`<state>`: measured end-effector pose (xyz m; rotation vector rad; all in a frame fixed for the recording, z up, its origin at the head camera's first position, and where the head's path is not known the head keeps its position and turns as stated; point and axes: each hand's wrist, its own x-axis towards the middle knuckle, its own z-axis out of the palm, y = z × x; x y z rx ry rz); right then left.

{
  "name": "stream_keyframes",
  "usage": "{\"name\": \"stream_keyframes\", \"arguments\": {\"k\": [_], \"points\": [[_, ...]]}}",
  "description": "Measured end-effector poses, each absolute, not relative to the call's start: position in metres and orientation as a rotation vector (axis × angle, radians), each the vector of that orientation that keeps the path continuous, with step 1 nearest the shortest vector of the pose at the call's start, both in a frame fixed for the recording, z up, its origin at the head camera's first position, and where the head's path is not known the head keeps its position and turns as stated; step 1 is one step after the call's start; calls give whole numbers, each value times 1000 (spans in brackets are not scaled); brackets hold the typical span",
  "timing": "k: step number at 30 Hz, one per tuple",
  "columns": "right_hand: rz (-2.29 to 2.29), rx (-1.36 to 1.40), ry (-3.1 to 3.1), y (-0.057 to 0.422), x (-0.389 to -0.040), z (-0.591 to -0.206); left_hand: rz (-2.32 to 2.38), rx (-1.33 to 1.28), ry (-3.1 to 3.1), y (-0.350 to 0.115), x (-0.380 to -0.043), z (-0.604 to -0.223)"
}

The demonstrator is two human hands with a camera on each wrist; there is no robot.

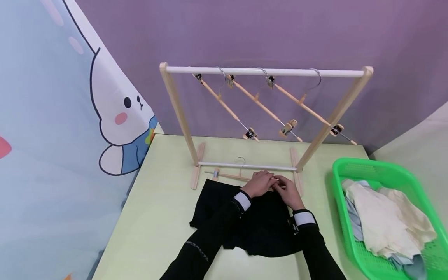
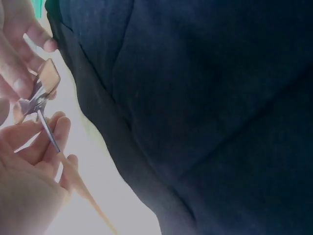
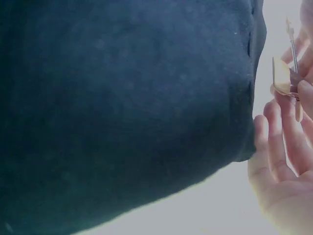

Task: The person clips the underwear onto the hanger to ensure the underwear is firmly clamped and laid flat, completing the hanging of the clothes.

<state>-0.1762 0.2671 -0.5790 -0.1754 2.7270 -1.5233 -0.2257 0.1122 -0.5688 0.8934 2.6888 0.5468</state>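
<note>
Black shorts (image 1: 245,225) lie spread on the table, their top edge toward the rack. Along that edge lies a wooden clip hanger (image 1: 229,176) with a metal hook. My left hand (image 1: 259,183) holds the hanger near its right end, fingers curled at the thin metal rod. Right beside it, my right hand (image 1: 288,193) pinches the wooden clip (image 2: 49,78) on that end. In the right wrist view the clip (image 3: 281,78) stands beside the shorts' edge (image 3: 244,117), with no cloth between its jaws. The hanger's left clip (image 1: 216,174) sits just above the shorts' left corner.
Behind the hands stands a wooden rack with a white top rail (image 1: 245,71), and three clip hangers (image 1: 260,103) hang from it. A green basket (image 1: 344,233) with white and blue-grey clothes (image 1: 381,217) is at the right. A purple wall (image 1: 266,31) rises behind.
</note>
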Motion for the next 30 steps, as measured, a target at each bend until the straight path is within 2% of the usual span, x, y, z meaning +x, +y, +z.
{"name": "stream_keyframes", "arguments": {"k": [8,15,19,30], "points": [[-1403,-176,2788,272,-172,-579,713,857,2633,111,-230,-572],[-1140,34,2834,277,-164,-577,992,796,2472,103,-237,-568],[-1227,100,2749,276,-165,-577,1096,769,2446,100,-241,-567],[-1386,36,2751,278,-163,-587,1214,699,2562,104,-246,-573]]}}
